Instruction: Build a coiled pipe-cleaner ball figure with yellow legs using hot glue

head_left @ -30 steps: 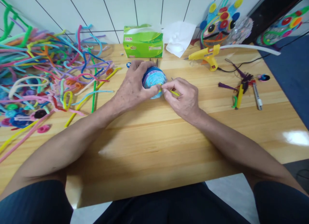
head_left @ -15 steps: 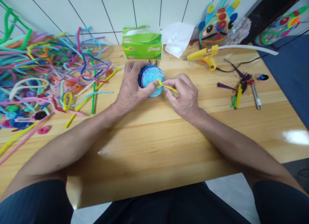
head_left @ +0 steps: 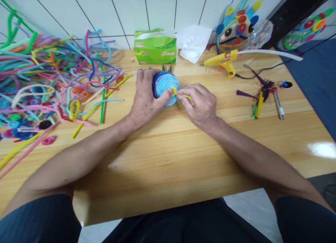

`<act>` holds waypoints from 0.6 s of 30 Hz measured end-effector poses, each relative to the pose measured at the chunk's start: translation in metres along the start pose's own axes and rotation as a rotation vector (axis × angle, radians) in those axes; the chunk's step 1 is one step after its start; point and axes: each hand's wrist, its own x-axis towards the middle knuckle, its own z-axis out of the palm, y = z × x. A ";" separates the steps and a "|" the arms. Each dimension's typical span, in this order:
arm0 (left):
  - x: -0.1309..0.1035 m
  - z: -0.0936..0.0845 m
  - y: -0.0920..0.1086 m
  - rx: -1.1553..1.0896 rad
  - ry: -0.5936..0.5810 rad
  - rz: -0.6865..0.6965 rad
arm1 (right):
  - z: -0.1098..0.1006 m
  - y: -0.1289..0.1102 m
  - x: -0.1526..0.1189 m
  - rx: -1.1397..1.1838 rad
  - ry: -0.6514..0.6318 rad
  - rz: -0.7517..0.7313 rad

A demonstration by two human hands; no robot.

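A round piece wound in light blue, purple and dark blue point(head_left: 163, 85) is gripped by my left hand point(head_left: 146, 96), whose fingers curve round its far left side. The left thumb presses on a yellow coil at the piece's right part. Between the thumb and index finger of my right hand point(head_left: 201, 104) is a thin yellow strip point(head_left: 187, 96) that leads to this coil. Part of the strip is hidden by the right fingers. Open scissor blades point(head_left: 167, 68) show just behind the round piece.
Colourful pipe cleaners point(head_left: 65, 75) are heaped at the left. Behind are a green tissue pack point(head_left: 155, 50), white paper point(head_left: 194, 43) and a decorated face figure point(head_left: 237, 29). A yellow glue gun point(head_left: 226, 63), purple tassels point(head_left: 266, 85) and a marker point(head_left: 278, 105) lie at the right.
The round piece and my left hand have shifted very slightly right. The yellow strip's free end now shows less beyond my right fingers.
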 end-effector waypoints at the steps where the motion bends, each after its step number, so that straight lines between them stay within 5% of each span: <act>1: -0.001 0.001 0.000 0.004 0.006 0.002 | 0.000 -0.001 0.000 -0.002 -0.002 0.002; 8: -0.003 -0.001 -0.002 0.002 -0.010 0.003 | -0.002 -0.003 0.001 -0.002 -0.017 0.021; 18: 0.026 -0.033 -0.002 -0.143 -0.326 -0.075 | -0.002 -0.006 -0.002 0.011 -0.060 0.026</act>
